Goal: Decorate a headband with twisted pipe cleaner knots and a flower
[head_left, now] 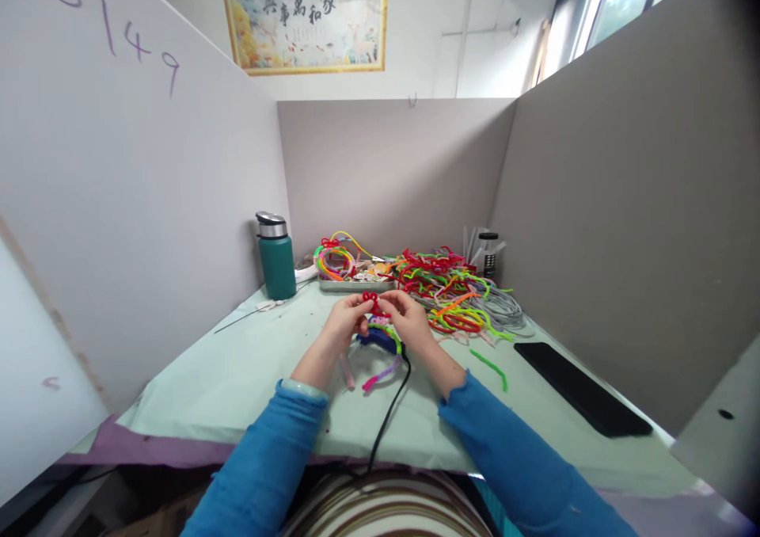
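Observation:
Both hands meet over the middle of the pale green table (237,371). My left hand (343,323) and my right hand (409,319) pinch a small red pipe-cleaner shape (373,302) between their fingertips. Just below the hands lies a blue glue gun (380,340) with its black cord (389,414) running toward me. A pink pipe cleaner (380,377) and a green-yellow one rest beside it. Both sleeves are blue.
A heap of coloured pipe cleaners (454,287) lies at the back right, a metal tray (344,285) with more at the back centre. A teal bottle (276,256) stands back left. A black phone (582,388) lies right, a loose green pipe cleaner (490,367) near it. Partition walls enclose three sides.

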`<action>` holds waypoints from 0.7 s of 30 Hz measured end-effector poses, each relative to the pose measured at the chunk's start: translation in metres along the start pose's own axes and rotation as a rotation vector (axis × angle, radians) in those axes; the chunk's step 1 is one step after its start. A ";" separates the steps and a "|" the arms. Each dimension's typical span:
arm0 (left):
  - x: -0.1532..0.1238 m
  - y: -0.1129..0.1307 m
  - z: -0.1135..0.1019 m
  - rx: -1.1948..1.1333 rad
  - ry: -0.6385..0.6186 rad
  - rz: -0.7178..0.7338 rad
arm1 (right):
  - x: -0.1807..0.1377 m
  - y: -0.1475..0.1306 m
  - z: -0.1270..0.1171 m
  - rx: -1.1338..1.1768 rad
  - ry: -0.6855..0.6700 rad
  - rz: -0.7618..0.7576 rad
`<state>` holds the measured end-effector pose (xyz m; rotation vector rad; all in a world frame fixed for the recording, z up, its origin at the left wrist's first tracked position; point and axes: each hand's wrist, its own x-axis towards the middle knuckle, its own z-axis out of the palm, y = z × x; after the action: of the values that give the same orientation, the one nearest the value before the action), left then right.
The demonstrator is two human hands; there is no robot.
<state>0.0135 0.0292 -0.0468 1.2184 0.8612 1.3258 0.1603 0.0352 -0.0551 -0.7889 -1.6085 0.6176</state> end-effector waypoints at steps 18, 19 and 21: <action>-0.003 0.000 0.002 0.095 -0.075 -0.038 | 0.002 0.004 -0.002 -0.049 -0.053 0.006; -0.003 -0.001 0.001 0.074 -0.080 -0.036 | 0.002 0.004 -0.002 -0.034 -0.054 0.013; -0.003 -0.001 0.001 0.075 -0.076 -0.044 | 0.002 0.004 -0.001 -0.032 -0.051 0.020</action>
<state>0.0143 0.0262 -0.0485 1.2926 0.8851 1.2141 0.1621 0.0395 -0.0565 -0.8201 -1.6626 0.6321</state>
